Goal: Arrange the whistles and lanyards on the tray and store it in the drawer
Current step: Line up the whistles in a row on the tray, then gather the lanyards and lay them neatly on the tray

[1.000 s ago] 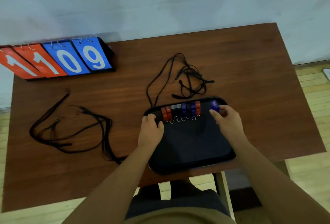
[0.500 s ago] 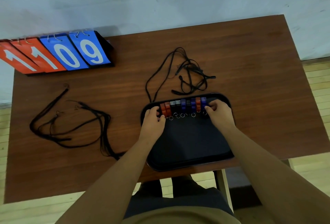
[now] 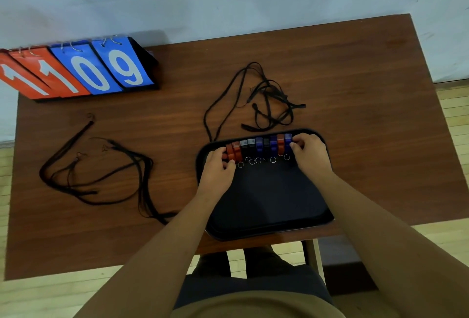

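A black tray [image 3: 266,198] lies at the table's near edge in front of me. Several whistles [image 3: 258,146], red, black and blue, each with a small metal ring, stand in one row along its far rim. My left hand [image 3: 218,168] pinches the red whistle [image 3: 229,151] at the row's left end. My right hand [image 3: 311,155] has curled fingers on the blue whistle [image 3: 288,142] at the right end. One tangle of black lanyards [image 3: 269,104] lies just behind the tray. A bigger bundle of lanyards [image 3: 101,178] lies to the left.
The brown wooden table [image 3: 368,89] stands against a pale wall. A flip scoreboard [image 3: 83,71] reading 1109 sits at the back left corner. The tray's near rim slightly overhangs the table edge. Wooden floor shows on both sides.
My right hand carried the blue whistle left and set it against the right end of the row. My left hand stayed at the left end.
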A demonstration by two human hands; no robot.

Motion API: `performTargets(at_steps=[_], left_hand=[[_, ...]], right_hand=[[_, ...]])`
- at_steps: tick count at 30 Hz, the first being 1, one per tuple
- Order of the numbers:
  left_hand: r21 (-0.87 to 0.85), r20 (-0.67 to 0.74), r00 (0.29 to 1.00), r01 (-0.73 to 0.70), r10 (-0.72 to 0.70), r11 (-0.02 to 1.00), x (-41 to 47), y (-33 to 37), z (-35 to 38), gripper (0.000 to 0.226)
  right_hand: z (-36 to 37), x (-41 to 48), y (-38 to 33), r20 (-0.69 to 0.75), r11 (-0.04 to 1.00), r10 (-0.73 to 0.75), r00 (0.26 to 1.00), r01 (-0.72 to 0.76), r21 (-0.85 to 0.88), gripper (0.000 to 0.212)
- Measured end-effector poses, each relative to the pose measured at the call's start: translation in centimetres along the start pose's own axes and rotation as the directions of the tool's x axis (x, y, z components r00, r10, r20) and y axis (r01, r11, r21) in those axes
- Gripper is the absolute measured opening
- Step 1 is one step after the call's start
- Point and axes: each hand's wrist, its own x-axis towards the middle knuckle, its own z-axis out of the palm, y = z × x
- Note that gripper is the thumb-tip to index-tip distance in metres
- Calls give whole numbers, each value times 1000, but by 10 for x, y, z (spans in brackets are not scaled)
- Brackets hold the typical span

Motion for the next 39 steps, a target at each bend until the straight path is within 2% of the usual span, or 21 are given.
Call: performTargets(at_steps=[7,14,18,21,24,27,30,33,36,39], left_hand=[[-19,13,1000,3,-3,1000,-4,2,5,59],[-32,49,999,15,-14,999,-6,4,0,65],[-43,-17,1000,4,-4,999,-17,5,-19,53],[-33,-69,997,33,-35,999,-29,-7,-46,39],[65,-97,995,33,-27,997,-43,-37,-77,26],[161,-46,999,35,-28,986,-58,-76,-108,18],[286,51,999,-19,5,958,-70,-112,-136,17],[389,139,985,-151,104,909,-75,-142,-149,18],[455,203,955,-288,217,842,-74,-163,-150,18],[483,303,909,-405,286,776,-70,-180,-146,26]], right_hand=[[-5,5,-2,40,997,-15,999,18,-74,25],[-15,0,-1,49,997,-20,999,24,-75,32],[-22,-15,-13,6,996,-65,998,65,-58,30],[-16,-33,-37,31,987,-141,990,143,-68,26],[0,-57,-65,77,973,-218,973,223,-64,23],[26,-88,-90,147,956,-277,950,288,-59,21],[60,-122,-111,233,950,-287,929,308,-59,26],[101,-158,-125,331,941,-278,902,325,-97,27],[144,-190,-134,400,945,-237,885,305,-117,22],[180,-209,-141,429,948,-174,886,269,-171,29]])
